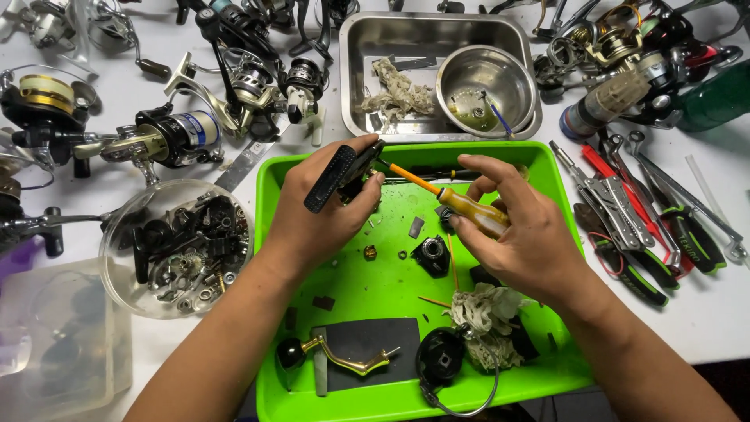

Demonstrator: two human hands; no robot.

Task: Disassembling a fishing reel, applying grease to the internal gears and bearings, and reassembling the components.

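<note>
Below my wrists in the green tray (pixel 269 234): gold crank handle (pixel 348 361), dirty rag (pixel 484 316). My left hand (pixel 312 223) fingers clamp a black reel part (pixel 344 173); my right hand (pixel 519 230) fingers pinch an orange screwdriver (pixel 461 207), tip touching that part. Beyond: steel pan (pixel 359 78) with bowl (pixel 484 78) on the table (pixel 703 305).
</note>
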